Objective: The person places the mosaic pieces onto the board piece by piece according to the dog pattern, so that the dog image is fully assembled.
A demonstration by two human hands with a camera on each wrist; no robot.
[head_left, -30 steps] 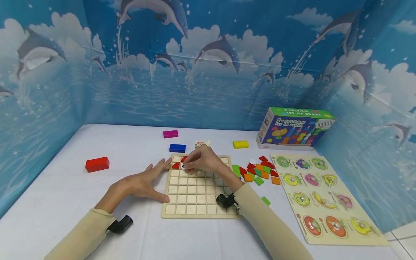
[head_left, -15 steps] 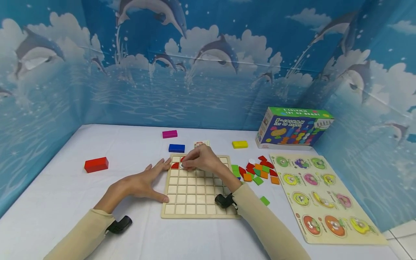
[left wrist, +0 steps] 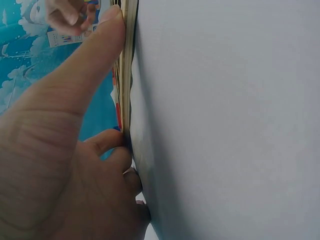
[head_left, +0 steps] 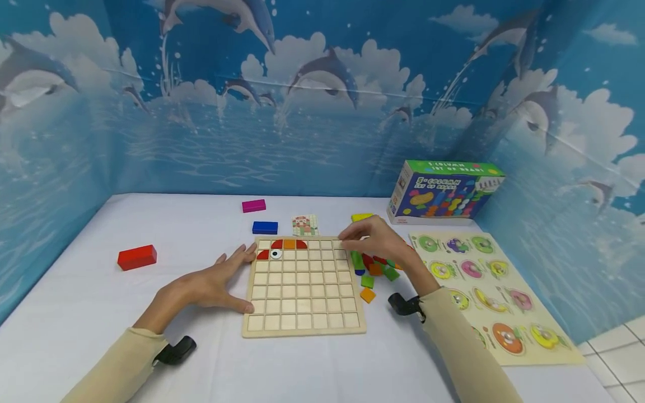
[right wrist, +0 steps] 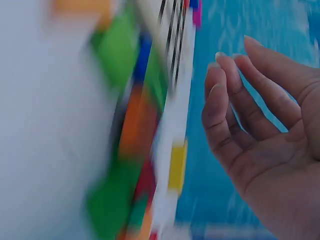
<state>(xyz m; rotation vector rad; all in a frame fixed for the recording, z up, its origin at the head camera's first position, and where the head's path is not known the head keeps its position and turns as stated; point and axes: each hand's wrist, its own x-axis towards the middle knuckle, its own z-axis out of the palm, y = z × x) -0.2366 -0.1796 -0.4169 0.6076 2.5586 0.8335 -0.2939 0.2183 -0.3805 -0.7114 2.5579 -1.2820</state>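
My L hand (head_left: 209, 284) is braced on the L edge of the square pale-wood grid board (head_left: 304, 292), thumb near the bottom corner, fingertips at the top, spread wide, gripping nothing; good hold, keeps the board from skidding on the white cloth-covered desk (head_left: 282, 369). My R hand (head_left: 378, 239) hangs by the board's far R corner, fingers bent, thumb and tips a narrow gap apart, no piece visible b/w them. Board's flat on the desk in front of me, w/ 5 pieces set: top row, 2nd to 4th cells, a red curved tile (head_left: 277, 244), a flat orange square tile (head_left: 289, 244) and another red curved tile (head_left: 301, 245); row below, a red curved corner tile (head_left: 262, 255), then a round black-and-white eye disc (head_left: 275, 254). Loose green square tiles (head_left: 391, 273) lie R of the board, mixed w/ orange and red ones, partly behind my hand; one orange loose tile (head_left: 368, 295) sits apart, prob. the easiest pick. Step looks like fetching the next pc: best check the small printed card (head_left: 304, 225) past the board's far edge (detail too tiny to read here), pinch by the sides, lower flat, square to the cell, no bumping neighbours.
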